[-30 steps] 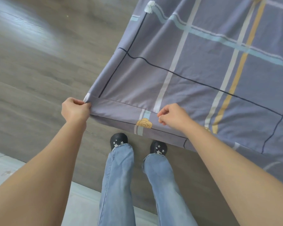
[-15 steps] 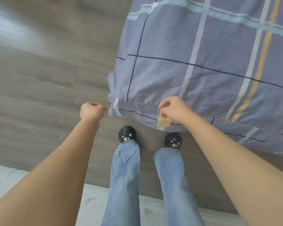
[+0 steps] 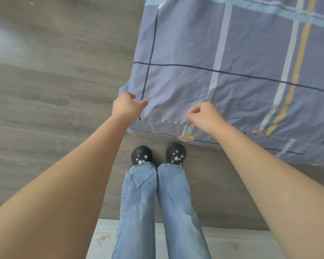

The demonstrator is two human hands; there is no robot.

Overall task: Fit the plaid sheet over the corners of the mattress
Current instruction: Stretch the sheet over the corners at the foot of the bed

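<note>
The plaid sheet [image 3: 241, 58], lilac with dark, white, pale blue and yellow lines, lies stretched over the mattress, which it hides completely. Its near left corner hangs down over the mattress corner, and the hem runs along the near side. My left hand [image 3: 126, 107] is at that corner with the thumb spread out and touching the fabric, gripping nothing. My right hand [image 3: 204, 116] hovers on the top surface just above the hem, fingers loosely curled, thumb and forefinger apart, with no fabric bunched between them.
Grey wood-look floor [image 3: 54, 81] spreads to the left and under the bed. My legs in blue jeans [image 3: 157, 202] and black shoes [image 3: 141, 156] stand close to the near bed edge. A pale strip of flooring [image 3: 232, 243] lies behind my feet.
Both hands have let go of the sheet's hem and moved up onto the corner. The sheet has dropped down over the mattress corner and lies flatter.
</note>
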